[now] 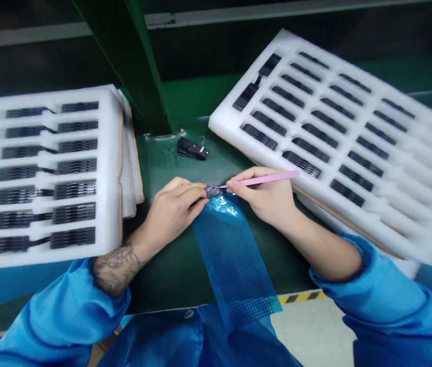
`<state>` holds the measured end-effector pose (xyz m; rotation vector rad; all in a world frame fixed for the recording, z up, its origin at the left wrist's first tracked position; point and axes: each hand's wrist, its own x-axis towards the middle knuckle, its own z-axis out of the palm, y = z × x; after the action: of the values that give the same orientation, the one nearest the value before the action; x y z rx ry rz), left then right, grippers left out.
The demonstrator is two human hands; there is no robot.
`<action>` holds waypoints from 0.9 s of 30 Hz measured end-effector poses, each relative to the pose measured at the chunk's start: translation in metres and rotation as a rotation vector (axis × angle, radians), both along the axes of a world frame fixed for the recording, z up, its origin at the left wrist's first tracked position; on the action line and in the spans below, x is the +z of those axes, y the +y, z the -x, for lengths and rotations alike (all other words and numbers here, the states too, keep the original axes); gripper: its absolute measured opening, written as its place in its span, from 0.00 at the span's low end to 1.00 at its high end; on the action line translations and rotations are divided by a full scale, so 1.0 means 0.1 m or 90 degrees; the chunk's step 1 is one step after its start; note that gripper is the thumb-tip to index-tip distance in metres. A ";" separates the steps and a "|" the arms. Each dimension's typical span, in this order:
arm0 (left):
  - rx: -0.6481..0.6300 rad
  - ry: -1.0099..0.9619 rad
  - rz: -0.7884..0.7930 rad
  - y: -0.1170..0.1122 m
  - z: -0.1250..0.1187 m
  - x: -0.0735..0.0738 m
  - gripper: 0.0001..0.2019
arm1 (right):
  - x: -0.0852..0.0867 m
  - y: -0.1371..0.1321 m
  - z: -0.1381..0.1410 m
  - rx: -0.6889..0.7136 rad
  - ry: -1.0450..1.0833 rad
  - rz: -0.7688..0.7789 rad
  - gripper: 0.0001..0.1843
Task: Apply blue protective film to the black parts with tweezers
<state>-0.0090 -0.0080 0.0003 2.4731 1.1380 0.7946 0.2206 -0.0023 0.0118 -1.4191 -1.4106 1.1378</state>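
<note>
Between the fingers of my left hand [180,204] is a small black electronic part [212,191], held just above the top end of a blue film strip [235,250]. The film carries rows of tiny dark dots and hangs over the table's front edge. My right hand [265,196] is closed in a pen-like grip on pink tweezers [265,178]. Their tip meets or nearly meets the black part; the exact contact is too small to make out. Beyond my hands, a small stack of similar black parts [193,149] lies on the green table.
At the left stands a stack of white foam trays [109,168] with black parts in slots. Another foam tray [225,114] lies tilted at the right, its rightmost slots bare. A green post [135,66] rises behind. Yellow-black tape [302,297] runs along the front edge.
</note>
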 end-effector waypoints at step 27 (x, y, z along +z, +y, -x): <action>-0.016 0.129 -0.087 -0.04 -0.04 0.03 0.14 | 0.01 0.01 -0.04 0.002 -0.004 -0.034 0.08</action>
<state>-0.0046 -0.0122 0.0032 2.7270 1.1521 0.6464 0.2246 -0.0010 0.0128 -1.3845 -1.4386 1.0906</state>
